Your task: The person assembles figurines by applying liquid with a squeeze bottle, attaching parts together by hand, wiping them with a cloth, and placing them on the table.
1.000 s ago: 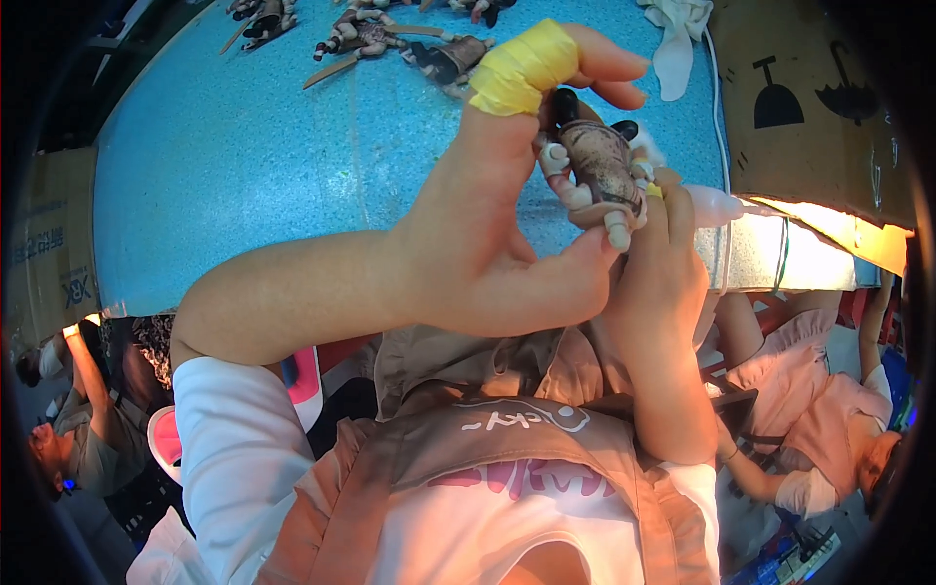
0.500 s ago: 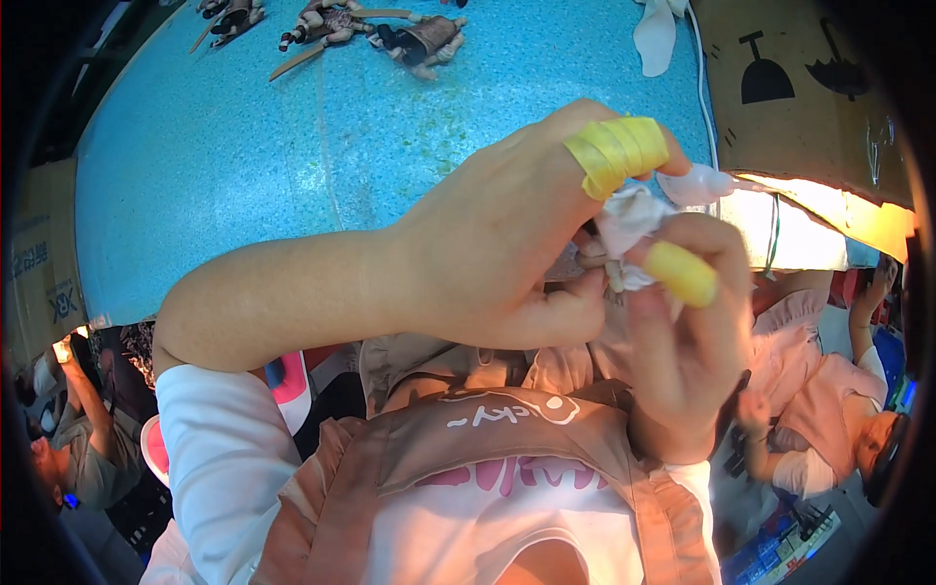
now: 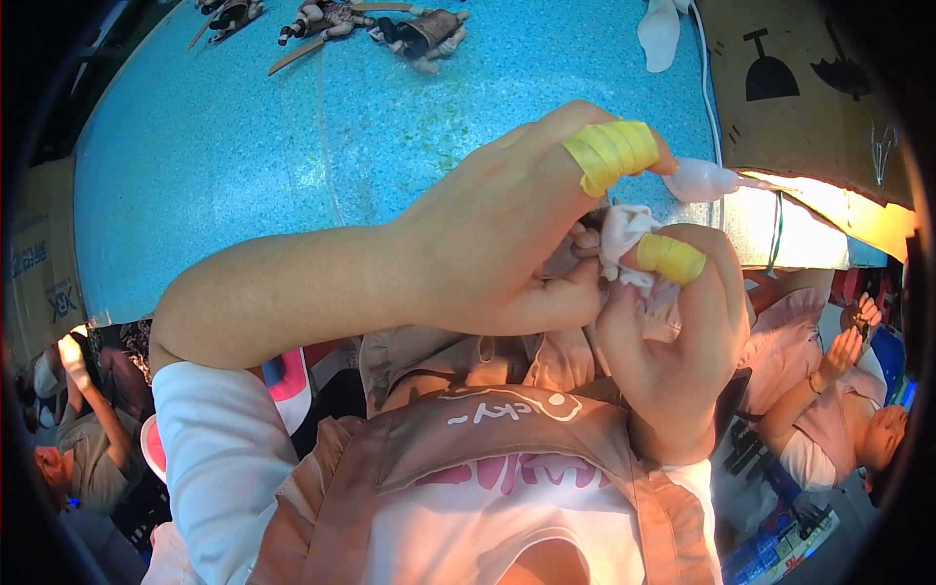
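Observation:
My left hand (image 3: 497,229), yellow tape round one finger, is closed on a small doll-like figure (image 3: 585,237). Only some pale little limbs and a dark part of the figure show between the fingers. In my right hand (image 3: 687,331), also with yellow tape on a finger, a crumpled white cloth (image 3: 624,230) is pinched against the figure. Just past my left fingertip lies a translucent squeeze bottle (image 3: 704,182) with a thin nozzle; whether the finger touches it I cannot tell.
Several similar figures (image 3: 419,37) lie at the far left of the blue tabletop (image 3: 263,166). A white piece (image 3: 659,39) and a white cord (image 3: 709,88) are at the far right, beside a cardboard box (image 3: 799,127). People sit on both sides.
My right hand has shifted slightly left and down with the cloth, which now sits lower against the figure. My left hand has barely moved. The person at right has raised both hands.

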Motion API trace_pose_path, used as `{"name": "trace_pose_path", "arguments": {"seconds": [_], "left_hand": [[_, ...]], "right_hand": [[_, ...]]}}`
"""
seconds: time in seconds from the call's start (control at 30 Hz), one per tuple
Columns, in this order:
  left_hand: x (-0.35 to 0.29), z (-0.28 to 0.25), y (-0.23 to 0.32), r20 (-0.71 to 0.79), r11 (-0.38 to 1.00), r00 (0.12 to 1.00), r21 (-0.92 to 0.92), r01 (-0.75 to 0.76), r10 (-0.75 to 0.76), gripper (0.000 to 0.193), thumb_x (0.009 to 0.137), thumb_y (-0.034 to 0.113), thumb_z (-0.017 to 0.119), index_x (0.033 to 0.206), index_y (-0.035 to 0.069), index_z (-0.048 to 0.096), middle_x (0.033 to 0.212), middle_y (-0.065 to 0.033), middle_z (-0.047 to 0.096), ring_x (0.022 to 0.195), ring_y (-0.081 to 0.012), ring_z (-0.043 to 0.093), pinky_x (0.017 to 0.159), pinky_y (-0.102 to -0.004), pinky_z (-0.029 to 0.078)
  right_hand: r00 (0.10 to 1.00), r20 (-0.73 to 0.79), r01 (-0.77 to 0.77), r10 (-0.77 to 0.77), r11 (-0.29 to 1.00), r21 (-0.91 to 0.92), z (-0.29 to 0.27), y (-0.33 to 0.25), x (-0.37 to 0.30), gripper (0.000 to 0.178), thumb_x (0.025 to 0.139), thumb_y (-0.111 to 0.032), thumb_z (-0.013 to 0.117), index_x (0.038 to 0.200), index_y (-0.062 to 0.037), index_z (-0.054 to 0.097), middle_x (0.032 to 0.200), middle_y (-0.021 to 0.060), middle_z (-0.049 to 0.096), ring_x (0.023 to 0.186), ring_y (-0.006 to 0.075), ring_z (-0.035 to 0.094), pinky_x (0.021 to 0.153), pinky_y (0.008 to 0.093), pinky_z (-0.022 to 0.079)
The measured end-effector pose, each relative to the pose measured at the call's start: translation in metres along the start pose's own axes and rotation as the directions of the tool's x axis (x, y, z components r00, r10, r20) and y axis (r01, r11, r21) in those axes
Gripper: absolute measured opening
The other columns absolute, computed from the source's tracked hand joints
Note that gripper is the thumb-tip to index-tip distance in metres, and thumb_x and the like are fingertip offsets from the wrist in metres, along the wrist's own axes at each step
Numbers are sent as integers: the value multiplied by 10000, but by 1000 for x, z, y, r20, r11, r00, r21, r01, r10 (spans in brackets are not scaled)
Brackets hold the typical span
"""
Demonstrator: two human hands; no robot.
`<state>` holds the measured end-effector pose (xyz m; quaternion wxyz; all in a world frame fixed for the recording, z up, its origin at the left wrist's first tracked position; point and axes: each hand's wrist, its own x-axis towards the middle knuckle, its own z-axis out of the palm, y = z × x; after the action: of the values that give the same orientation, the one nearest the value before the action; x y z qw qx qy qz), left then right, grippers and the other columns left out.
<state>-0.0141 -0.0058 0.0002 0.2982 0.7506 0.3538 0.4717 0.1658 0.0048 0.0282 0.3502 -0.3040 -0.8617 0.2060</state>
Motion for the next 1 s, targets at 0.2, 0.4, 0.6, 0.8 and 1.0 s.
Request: {"name": "trace_pose_path", "arguments": {"seconds": [0.2,0.4,0.6,0.8,1.0], "left_hand": [[4,-19,8,-29,991,999,-131,25,-29,564,642,30,585,1176,3,408,1064,-126,475,859,-180,508,656,-269,460],[8,-10,-8,-236,951,927,-35,-307,290,550,665,60,591,1177,1,398,1095,-142,474,876,-181,502,690,-270,456],[1,-10,-5,-174,977,984,-198,-79,44,543,746,112,603,1206,-5,340,1143,-159,455,901,-145,499,779,-262,447],[0,-6,2,-89,871,981,-478,110,-173,548,780,35,549,1255,19,278,1193,-157,414,915,-146,499,817,-286,444],[1,0,17,97,522,920,-798,300,-379,572,789,-9,520,1289,57,250,1209,-131,385,935,-133,493,822,-276,437]], "right_hand": [[947,73,-310,313,950,-46,7,8,-9,210,687,39,610,891,15,567,804,117,548,592,212,548,524,289,454],[975,-106,-175,197,967,184,26,12,1,281,748,36,597,1023,34,541,1074,150,531,690,196,596,559,280,479],[971,-17,-222,240,919,325,22,24,-7,337,750,64,593,1072,28,499,1117,161,516,748,167,593,553,216,449],[934,-222,-117,280,827,549,18,23,-21,324,759,10,660,1026,19,478,1026,135,557,757,106,544,543,189,403],[988,-127,-58,87,975,216,-1,16,-16,301,729,4,693,990,55,554,901,151,609,697,139,579,549,193,415]]}}
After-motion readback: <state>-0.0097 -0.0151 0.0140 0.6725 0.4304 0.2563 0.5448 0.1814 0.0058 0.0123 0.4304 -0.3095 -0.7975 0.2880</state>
